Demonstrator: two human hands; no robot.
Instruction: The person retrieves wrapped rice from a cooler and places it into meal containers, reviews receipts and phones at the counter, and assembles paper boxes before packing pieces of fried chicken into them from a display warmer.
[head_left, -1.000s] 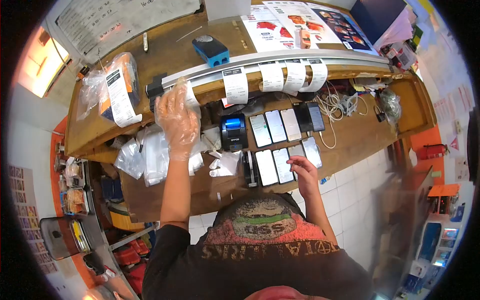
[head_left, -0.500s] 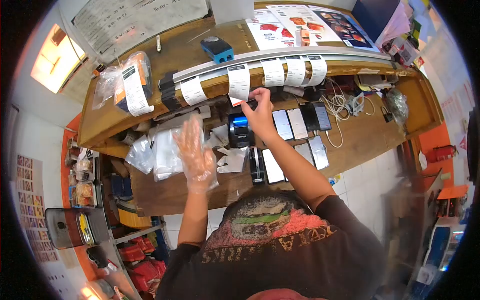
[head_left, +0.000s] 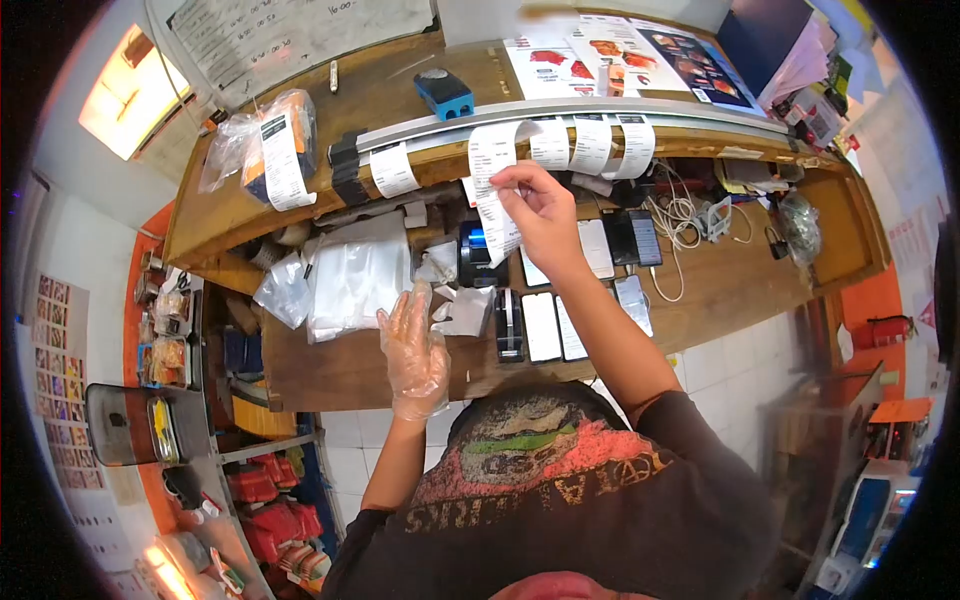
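The right hand (head_left: 543, 205), bare, pinches a receipt (head_left: 492, 155) between thumb and fingers, partway down its right edge. The receipt hangs in front of the shelf (head_left: 440, 170), its lower end over the printer (head_left: 478, 268), its top curling by the rail (head_left: 660, 108); whether the rail grips it, I cannot tell. It should be almost weightless, limp, springy along its curl and easily torn or creased, so a light pinch on the edge suits it. The left hand (head_left: 415, 352), in a loose clear glove, likely slippery on paper, has its fingers extended and seems to hold nothing, near the paper scraps (head_left: 464, 312).
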